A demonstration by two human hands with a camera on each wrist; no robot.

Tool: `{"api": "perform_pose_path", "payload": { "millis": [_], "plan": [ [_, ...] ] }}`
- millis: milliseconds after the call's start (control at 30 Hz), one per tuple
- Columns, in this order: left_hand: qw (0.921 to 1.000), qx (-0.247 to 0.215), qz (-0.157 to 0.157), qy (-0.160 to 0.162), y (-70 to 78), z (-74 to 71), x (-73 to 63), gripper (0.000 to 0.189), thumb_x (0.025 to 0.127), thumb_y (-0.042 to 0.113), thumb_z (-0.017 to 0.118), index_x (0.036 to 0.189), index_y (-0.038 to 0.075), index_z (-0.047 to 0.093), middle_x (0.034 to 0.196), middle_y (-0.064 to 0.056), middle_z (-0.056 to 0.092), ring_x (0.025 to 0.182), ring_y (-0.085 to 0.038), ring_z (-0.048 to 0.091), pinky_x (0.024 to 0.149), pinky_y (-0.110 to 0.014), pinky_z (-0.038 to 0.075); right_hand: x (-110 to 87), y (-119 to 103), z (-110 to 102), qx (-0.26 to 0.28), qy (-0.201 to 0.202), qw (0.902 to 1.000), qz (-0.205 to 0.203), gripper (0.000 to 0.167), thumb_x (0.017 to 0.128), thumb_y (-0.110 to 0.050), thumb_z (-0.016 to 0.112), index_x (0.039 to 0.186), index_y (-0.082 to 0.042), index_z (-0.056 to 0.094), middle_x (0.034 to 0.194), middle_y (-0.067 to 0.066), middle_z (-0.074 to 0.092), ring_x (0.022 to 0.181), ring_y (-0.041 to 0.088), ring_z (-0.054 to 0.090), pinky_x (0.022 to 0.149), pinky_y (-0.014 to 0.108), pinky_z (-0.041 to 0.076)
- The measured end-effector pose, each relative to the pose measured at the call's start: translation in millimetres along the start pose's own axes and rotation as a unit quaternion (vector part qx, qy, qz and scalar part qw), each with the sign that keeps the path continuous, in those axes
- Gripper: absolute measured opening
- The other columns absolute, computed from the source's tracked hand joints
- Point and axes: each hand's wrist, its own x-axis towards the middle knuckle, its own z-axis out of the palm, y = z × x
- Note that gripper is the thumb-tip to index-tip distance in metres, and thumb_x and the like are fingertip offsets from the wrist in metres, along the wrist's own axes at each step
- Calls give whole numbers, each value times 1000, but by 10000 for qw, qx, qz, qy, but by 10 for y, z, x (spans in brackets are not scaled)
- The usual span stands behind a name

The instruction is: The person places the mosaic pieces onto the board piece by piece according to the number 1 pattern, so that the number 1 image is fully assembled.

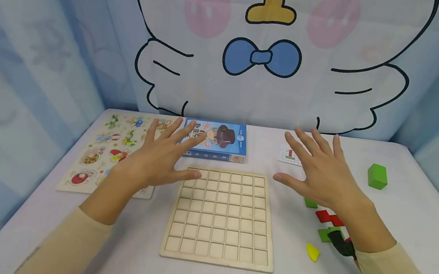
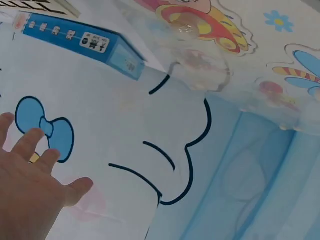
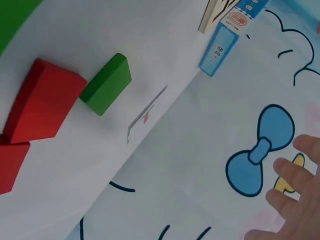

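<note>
My left hand hovers with fingers spread, between a picture board of cartoon animals and a wooden grid board. Nothing is in it, as the left wrist view also shows. To the right, my right hand is held up the same way, fingers apart and holding nothing. It overlaps part of a small printed card and a green piece in the head view. Red pieces lie close to a green piece in the right wrist view.
Behind the grid board lies a blue box with a hat picture. A green cube stands at the far right. Near my right forearm are a yellow piece, more green pieces and a black object partly hidden by the sleeve. A printed curtain hangs behind.
</note>
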Motion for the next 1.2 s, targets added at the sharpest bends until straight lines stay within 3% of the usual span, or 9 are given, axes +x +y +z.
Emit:
{"api": "perform_pose_path", "payload": {
  "millis": [200, 500, 733, 767, 867, 967, 1100, 1200],
  "plan": [
    [9995, -170, 89, -252, 6, 18, -86, 91, 91, 77, 53, 165, 35, 20, 173, -3, 11, 160, -35, 1, 119, -71, -11, -129, 87, -9, 451, -109, 9989, -12, 95, 88, -68, 66, 163, -20, 31, 168, 13, 29, 156, 43, 17, 121, 73, 5],
    [9965, -609, 71, -560, -9, 60, -251, 89, 90, 75, 58, 163, 37, 26, 172, -1, 17, 159, -35, 7, 120, -74, 1, -370, 245, 0, 1560, -162, 9871, -320, 85, 90, -49, 76, 159, -17, 38, 162, 12, 40, 154, 44, 21, 121, 72, 8],
    [9946, -705, 134, -743, -14, 106, -305, 89, 88, 72, 64, 162, 36, 31, 170, -3, 24, 158, -36, 14, 121, -72, 12, -641, 311, -34, 2013, -400, 9784, -245, 81, 90, -45, 79, 158, -22, 40, 158, 8, 45, 152, 39, 25, 110, 72, 35],
    [9942, -732, 137, -776, -22, 112, -318, 89, 88, 71, 65, 162, 36, 31, 170, -2, 24, 158, -36, 16, 120, -72, 14, -674, 311, -37, 2006, -404, 9785, -241, 81, 90, -46, 79, 158, -23, 41, 158, 7, 45, 151, 37, 27, 108, 69, 38],
    [9928, -825, 164, -854, -54, 135, -354, 91, 86, 71, 68, 161, 35, 33, 170, -3, 25, 157, -38, 19, 118, -75, 17, -760, 314, -42, 2014, -380, 9785, -234, 79, 88, -45, 80, 156, -26, 44, 154, 0, 49, 142, 25, 39, 109, 47, 44],
    [9908, -964, 174, -932, -90, 167, -392, 93, 84, 72, 70, 161, 33, 34, 170, -5, 25, 156, -39, 20, 117, -75, 19, -820, 310, -32, 2039, -320, 9781, -281, 76, 86, -45, 83, 152, -29, 49, 147, -9, 55, 126, 13, 51, 98, 33, 49],
    [9876, -1145, 165, -1060, -125, 218, -436, 97, 79, 73, 72, 160, 32, 37, 169, -8, 28, 155, -39, 24, 119, -70, 23, -883, 308, 3, 2296, -502, 9711, -416, 71, 86, -46, 82, 148, -32, 52, 136, -9, 63, 108, 10, 59, 84, 31, 57],
    [9853, -1249, 175, -1153, -138, 254, -459, 99, 77, 73, 74, 159, 30, 39, 167, -9, 31, 153, -39, 28, 119, -68, 25, -937, 312, 34, 2676, -708, 9598, -462, 67, 86, -45, 82, 145, -34, 54, 130, -8, 67, 99, 9, 61, 72, 27, 58]
  ]
}}
